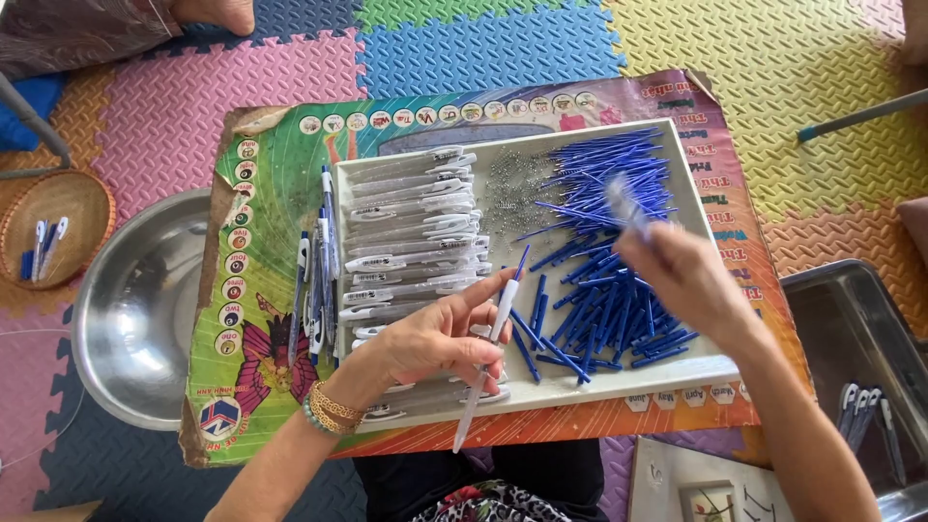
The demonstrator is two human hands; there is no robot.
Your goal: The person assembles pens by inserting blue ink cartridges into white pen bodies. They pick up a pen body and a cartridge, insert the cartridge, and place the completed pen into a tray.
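My left hand [437, 338] holds a white pen barrel [495, 340] with a blue tip, slanted over the front of a white tray [698, 198]. My right hand [684, 275] is raised over the tray's right side, pinching a blurred blue refill [623, 201]. The tray holds a stack of white pen barrels [411, 222] on the left, a patch of small metal springs [507, 188] in the middle and a heap of blue refills [604, 242] on the right. Several assembled blue-and-white pens [314, 280] lie on the colourful board [280, 174] left of the tray.
A steel bowl [135, 309] sits at the left, beside a woven basket [58, 227] with a few pens. A metal tray [860, 348] with pens stands at the right. Coloured foam mats [483, 48] cover the floor. Another person's foot [217, 12] shows at top left.
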